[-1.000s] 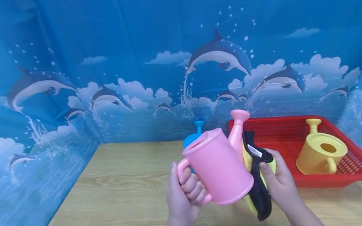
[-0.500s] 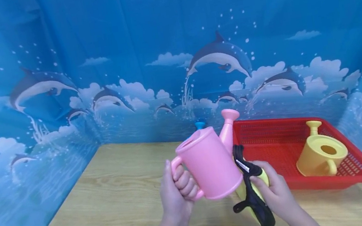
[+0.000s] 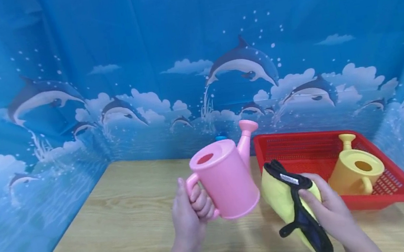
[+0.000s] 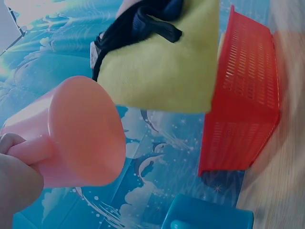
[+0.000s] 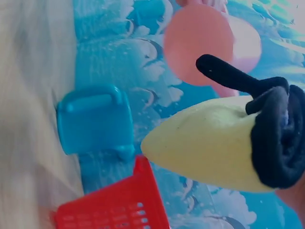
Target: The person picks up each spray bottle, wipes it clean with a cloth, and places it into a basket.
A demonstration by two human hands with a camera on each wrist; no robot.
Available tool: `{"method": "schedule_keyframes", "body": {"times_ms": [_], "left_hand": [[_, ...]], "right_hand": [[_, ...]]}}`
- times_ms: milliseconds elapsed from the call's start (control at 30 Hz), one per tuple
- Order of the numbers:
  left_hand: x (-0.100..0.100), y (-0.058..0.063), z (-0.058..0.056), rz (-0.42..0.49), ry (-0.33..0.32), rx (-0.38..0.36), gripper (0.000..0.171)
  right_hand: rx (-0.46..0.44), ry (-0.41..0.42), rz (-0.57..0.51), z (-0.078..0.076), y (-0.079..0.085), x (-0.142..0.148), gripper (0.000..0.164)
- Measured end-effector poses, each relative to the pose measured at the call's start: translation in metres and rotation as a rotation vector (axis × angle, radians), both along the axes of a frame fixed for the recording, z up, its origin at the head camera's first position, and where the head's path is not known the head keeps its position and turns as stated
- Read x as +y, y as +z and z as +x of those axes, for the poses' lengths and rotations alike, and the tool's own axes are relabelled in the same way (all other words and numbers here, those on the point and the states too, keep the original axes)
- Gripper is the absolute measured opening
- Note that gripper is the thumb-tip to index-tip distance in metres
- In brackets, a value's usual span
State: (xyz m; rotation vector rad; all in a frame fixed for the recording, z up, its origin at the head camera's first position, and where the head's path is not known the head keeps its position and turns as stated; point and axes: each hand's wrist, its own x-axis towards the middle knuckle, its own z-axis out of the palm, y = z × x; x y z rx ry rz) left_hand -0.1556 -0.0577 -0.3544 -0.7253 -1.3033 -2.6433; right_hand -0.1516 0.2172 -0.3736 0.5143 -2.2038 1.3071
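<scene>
Plainly, both hands are occupied. The left hand [image 3: 196, 209] has its fingers curled round the handle [image 3: 192, 182] of a pink watering can [image 3: 228, 183], whose body sits just to the right of that grip, raised above the table [image 3: 123, 229]. Its spout [image 3: 244, 145] slants up on the far side from the fingers, and the can leans slightly.

The right hand [image 3: 329, 207] pinches a yellow cloth piece with black trim [image 3: 281, 197] near its label, the thumb lying on the near face. Most of the cloth spreads leftward from the pinch, toward the can, though a gap shows between them in the head view; a black strap [image 3: 291, 229] sticks out below.

Behind the right hand stands a red basket [image 3: 378, 200] with a yellow watering can [image 3: 346, 174] inside. Near the basket is a blue watering can [image 5: 95, 124], mostly hidden from the head camera behind the pink one.
</scene>
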Motion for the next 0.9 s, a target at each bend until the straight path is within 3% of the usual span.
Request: {"method": "schedule_keyframes", "body": {"times_ms": [200, 400, 533, 700, 800, 900], "left_hand": [[0.005, -0.005, -0.001, -0.144, 0.106, -0.023, 0.054], [0.009, -0.007, -0.001, -0.266, 0.205, -0.012, 0.064], [0.009, -0.010, -0.001, -0.358, 0.279, 0.063, 0.052], [0.009, -0.013, -0.002, -0.496, 0.451, 0.231, 0.037], [0.010, -0.014, -0.004, -0.486, 0.477, 0.284, 0.036], [0.010, -0.014, -0.005, -0.484, 0.503, 0.287, 0.038]], "right_hand": [[-0.023, -0.083, -0.073, -0.001, 0.003, 0.016, 0.034], [-0.021, -0.070, -0.158, -0.002, 0.006, 0.025, 0.043], [-0.028, -0.100, -0.141, -0.002, 0.007, 0.027, 0.042], [-0.030, -0.147, -0.097, -0.002, 0.007, 0.029, 0.041], [-0.015, -0.151, -0.096, -0.002, 0.008, 0.030, 0.041], [0.000, -0.162, -0.106, -0.002, 0.009, 0.030, 0.043]]}}
